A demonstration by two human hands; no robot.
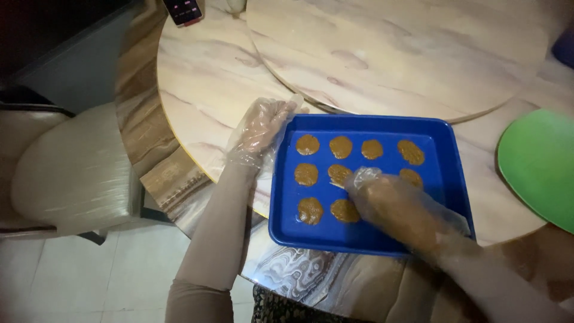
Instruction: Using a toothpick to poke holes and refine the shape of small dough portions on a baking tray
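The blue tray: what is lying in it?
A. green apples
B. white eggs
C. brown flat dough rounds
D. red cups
C: the blue tray holds rows of flat brown rounds, and the gloved right hand rests over them while the gloved left hand touches the tray's left edge.

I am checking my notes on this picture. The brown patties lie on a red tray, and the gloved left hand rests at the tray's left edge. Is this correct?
Not quite. The head view shows the tray is blue, not red. The rest holds: the brown patties lie on it, and the gloved left hand rests at its left edge.
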